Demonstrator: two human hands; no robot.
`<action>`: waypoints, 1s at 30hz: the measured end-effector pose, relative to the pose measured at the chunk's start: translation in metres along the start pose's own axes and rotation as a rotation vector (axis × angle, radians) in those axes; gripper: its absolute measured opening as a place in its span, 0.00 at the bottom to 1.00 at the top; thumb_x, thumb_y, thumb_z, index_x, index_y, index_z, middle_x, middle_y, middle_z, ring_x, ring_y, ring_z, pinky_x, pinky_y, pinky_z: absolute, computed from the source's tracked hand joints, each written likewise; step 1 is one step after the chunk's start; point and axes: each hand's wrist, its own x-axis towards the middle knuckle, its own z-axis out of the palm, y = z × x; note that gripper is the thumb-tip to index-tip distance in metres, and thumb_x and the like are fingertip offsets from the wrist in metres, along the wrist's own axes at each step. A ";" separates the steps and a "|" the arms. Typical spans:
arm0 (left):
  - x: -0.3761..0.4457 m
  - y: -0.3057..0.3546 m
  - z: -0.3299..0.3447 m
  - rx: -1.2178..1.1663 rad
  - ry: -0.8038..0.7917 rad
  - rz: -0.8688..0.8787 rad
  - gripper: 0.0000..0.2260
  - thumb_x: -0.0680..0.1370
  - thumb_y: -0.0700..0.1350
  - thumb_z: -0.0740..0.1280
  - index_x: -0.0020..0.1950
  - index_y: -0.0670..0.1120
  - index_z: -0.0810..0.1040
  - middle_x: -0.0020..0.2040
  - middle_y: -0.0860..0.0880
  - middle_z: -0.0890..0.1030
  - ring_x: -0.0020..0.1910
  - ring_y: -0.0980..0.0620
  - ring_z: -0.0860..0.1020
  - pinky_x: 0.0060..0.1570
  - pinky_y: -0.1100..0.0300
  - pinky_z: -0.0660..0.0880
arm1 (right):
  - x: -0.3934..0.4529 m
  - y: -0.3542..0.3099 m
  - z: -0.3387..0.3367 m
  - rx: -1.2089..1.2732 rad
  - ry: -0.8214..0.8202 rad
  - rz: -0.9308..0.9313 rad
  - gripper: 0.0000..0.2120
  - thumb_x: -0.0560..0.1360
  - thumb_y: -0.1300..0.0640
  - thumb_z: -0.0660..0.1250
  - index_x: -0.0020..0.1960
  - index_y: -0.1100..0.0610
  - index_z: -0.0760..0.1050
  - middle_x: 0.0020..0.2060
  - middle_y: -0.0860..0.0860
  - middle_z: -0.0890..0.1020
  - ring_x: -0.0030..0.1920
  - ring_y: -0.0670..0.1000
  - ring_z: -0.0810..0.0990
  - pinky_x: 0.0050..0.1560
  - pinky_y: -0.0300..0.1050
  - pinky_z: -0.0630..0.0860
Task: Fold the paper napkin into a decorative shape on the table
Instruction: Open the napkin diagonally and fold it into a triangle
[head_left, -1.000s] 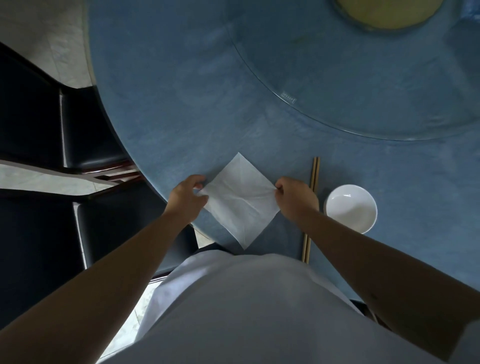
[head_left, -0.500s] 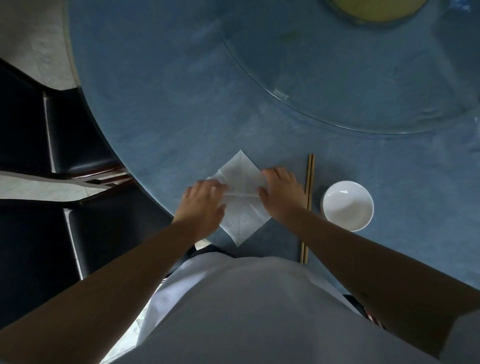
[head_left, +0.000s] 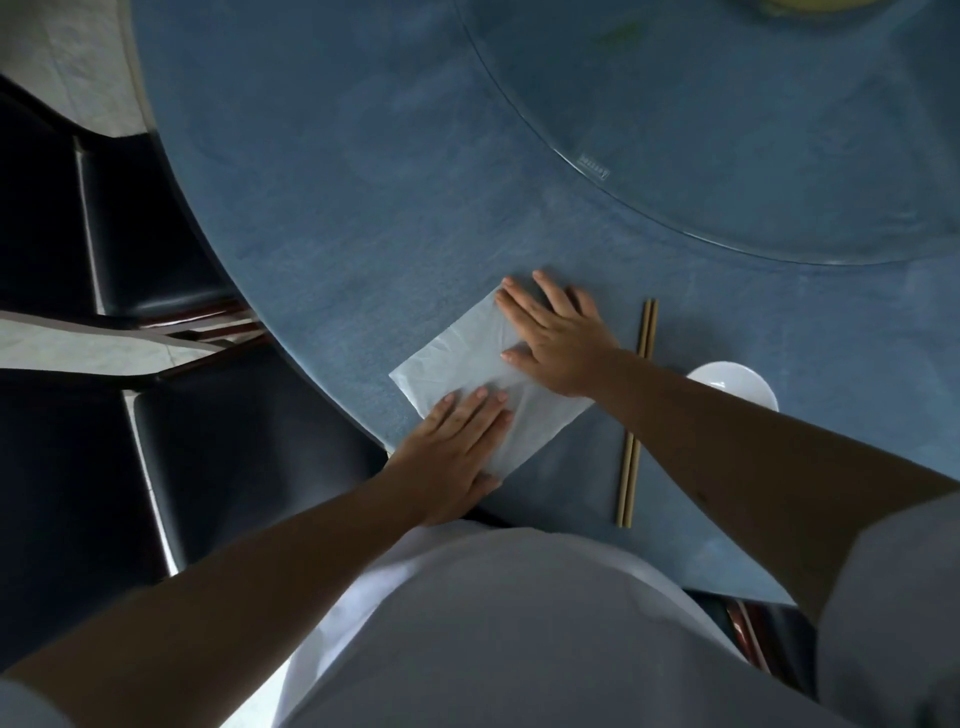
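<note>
Left hand (head_left: 457, 447) is lying flat, palm down, fingers extended and together, pressing on the near left part of the napkin (head_left: 467, 364); nothing is gripped. Right hand (head_left: 558, 340) is likewise lying flat and spread, fingers pointing far left, pressing on the far right part of the same sheet; not clenched, holding nothing.

Napkin is sitting on the blue table (head_left: 363, 182) close to its near edge, folded into a roughly rectangular strip running diagonally, with one corner showing at the left and another at the right below the right wrist. A crease is possibly running between the two hands, though the dim light is making it hard to confirm.

Chopsticks (head_left: 636, 415) are lying side by side just right of the napkin, apart from it, partly crossed by the right forearm. White bowl (head_left: 737, 384) is sitting right of the chopsticks, partly hidden by the same forearm. Glass turntable (head_left: 727, 156) is occupying the far right of the table. Dark chairs (head_left: 156, 249) are standing at the left.
</note>
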 end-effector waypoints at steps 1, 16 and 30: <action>-0.001 0.001 0.000 -0.003 0.004 -0.007 0.35 0.79 0.63 0.50 0.79 0.42 0.51 0.79 0.42 0.50 0.78 0.42 0.47 0.74 0.42 0.51 | 0.000 0.000 -0.001 0.008 0.003 0.005 0.35 0.77 0.36 0.49 0.78 0.52 0.50 0.78 0.48 0.52 0.76 0.55 0.49 0.69 0.58 0.56; 0.076 -0.066 -0.058 -0.354 0.279 -0.687 0.18 0.76 0.54 0.65 0.62 0.47 0.73 0.63 0.45 0.73 0.62 0.41 0.69 0.59 0.44 0.67 | 0.013 -0.019 -0.016 0.527 0.236 0.596 0.08 0.73 0.57 0.60 0.40 0.53 0.78 0.50 0.49 0.75 0.55 0.55 0.69 0.52 0.48 0.67; 0.101 -0.081 -0.065 -0.410 0.229 -0.473 0.19 0.74 0.52 0.70 0.63 0.49 0.74 0.63 0.46 0.72 0.62 0.43 0.68 0.60 0.47 0.66 | 0.011 -0.017 -0.012 0.410 0.236 0.472 0.07 0.75 0.54 0.63 0.46 0.55 0.79 0.51 0.51 0.76 0.54 0.55 0.71 0.52 0.49 0.69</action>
